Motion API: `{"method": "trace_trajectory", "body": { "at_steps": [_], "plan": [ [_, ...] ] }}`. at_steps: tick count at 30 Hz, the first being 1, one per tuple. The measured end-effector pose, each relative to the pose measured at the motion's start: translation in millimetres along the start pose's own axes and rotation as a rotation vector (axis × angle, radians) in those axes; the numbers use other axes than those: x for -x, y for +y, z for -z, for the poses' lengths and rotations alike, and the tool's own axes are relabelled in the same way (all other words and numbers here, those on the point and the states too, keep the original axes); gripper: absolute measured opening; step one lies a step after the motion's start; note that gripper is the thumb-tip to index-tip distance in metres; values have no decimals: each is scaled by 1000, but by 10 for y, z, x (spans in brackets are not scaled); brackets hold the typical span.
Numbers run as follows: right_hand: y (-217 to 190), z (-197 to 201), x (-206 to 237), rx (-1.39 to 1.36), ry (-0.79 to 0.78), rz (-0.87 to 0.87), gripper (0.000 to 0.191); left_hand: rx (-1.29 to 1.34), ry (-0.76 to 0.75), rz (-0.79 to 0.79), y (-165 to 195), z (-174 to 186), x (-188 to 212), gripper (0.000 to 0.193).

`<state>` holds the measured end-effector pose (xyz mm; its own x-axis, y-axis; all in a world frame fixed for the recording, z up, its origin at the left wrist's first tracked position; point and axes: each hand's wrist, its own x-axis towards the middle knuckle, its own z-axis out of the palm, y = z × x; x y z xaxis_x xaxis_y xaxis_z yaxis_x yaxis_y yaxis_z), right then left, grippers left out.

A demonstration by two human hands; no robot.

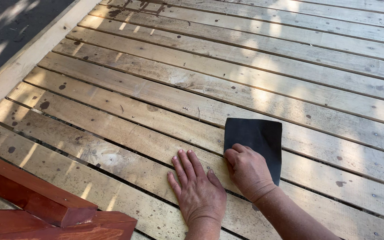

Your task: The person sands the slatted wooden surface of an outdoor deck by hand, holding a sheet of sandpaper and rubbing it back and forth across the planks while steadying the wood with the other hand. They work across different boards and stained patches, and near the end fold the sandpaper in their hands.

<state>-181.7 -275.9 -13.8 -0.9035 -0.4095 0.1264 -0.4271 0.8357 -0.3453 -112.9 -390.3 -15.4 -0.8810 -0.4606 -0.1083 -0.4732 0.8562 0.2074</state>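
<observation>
A dark sheet of sandpaper (256, 135) lies flat on a slatted surface of pale wooden boards (210, 84). My right hand (247, 171) presses down on the near part of the sheet, fingers curled over it. Just to its left, my left hand (196, 186) rests flat on a board with fingers together, palm down, holding nothing. The two hands almost touch.
A reddish-brown painted wooden piece (45, 204) sits at the lower left corner. A pale wooden edge beam (27, 55) runs along the left, with dark ground (10, 22) beyond it. Dark spots and gaps mark the boards.
</observation>
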Motion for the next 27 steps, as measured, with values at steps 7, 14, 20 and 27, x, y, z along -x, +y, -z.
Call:
{"method": "trace_trajectory", "body": {
  "at_steps": [7,14,20,27],
  "plan": [
    [84,49,-168,-348,-20,-360,12,12,62,-24,-13,-31,12,80],
    [105,182,-102,-81,-125,-109,22,32,75,-26,-7,-41,9,78],
    [8,258,-61,-12,-240,-129,29,22,42,-14,0,-24,7,79],
    [-50,142,-131,79,-175,-136,16,1,-1,-11,10,15,11,79]
  ]
}}
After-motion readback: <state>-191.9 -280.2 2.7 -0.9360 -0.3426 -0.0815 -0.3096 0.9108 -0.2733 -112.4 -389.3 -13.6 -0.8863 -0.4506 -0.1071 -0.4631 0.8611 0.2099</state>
